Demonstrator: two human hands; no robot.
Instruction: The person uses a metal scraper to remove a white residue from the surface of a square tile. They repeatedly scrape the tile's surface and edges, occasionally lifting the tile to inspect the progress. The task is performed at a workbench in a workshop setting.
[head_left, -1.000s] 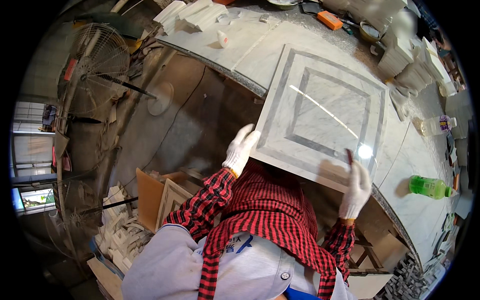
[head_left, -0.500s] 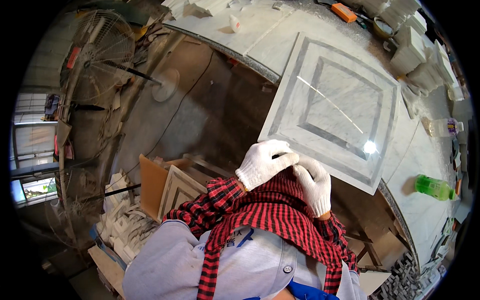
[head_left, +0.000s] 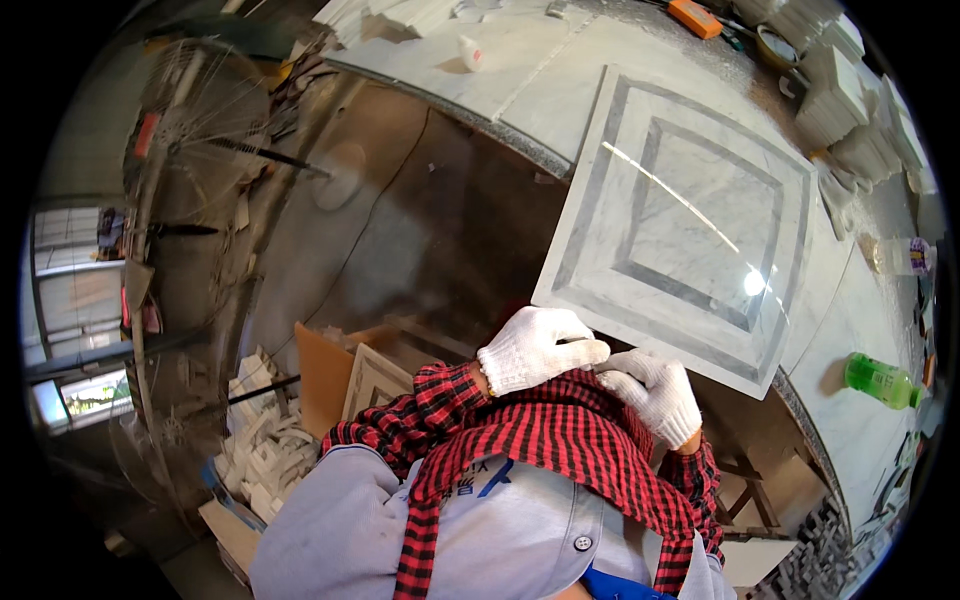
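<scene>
My left hand (head_left: 537,350), in a white knit glove, is held in front of the red-and-black checked apron (head_left: 530,430). Its fingers are closed and point toward my right hand (head_left: 655,395), gloved the same way, with its fingers curled. The fingertips of both hands come close together; whatever is pinched there, if anything, is too small or hidden to make out. Just beyond them a square marble panel (head_left: 690,205) with grey inlaid bands lies on the workbench (head_left: 530,60), its near corner jutting past the bench edge.
On the bench to the right are a green bottle (head_left: 882,380), a clear bottle (head_left: 900,256) and stacked white tiles (head_left: 833,95). An orange box (head_left: 694,18) and a small white bottle (head_left: 469,53) lie farther back. At left stand a fan (head_left: 195,135) and a cardboard sheet (head_left: 322,380).
Both hands have dropped slightly; the right has shifted rightward and turned, its fingers more curled. The view has shifted a little, so the bench and panel appear slightly lower and to the right.
</scene>
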